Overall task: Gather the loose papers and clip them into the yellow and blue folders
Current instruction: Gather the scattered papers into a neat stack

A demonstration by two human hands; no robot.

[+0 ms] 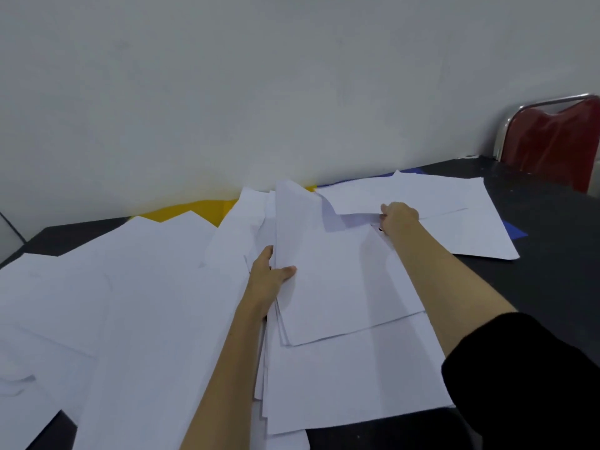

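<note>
Loose white papers [136, 287] cover most of the dark table. My left hand [269, 277] grips a small stack of sheets [334, 280] by its left edge, thumb on top. Farther back, my right hand [399, 216] pinches the near edge of a single sheet [415, 193] lying on the far right pile. The yellow folder [194, 207] shows only as a strip against the wall, buried under papers. The blue folder [514, 232] peeks out as corners from beneath the right sheets.
The dark table [545, 254] is bare at the right. A red chair with a metal frame [552, 141] stands at the far right corner. A pale wall [259, 92] runs directly behind the table. More sheets [354, 378] lie under the held stack.
</note>
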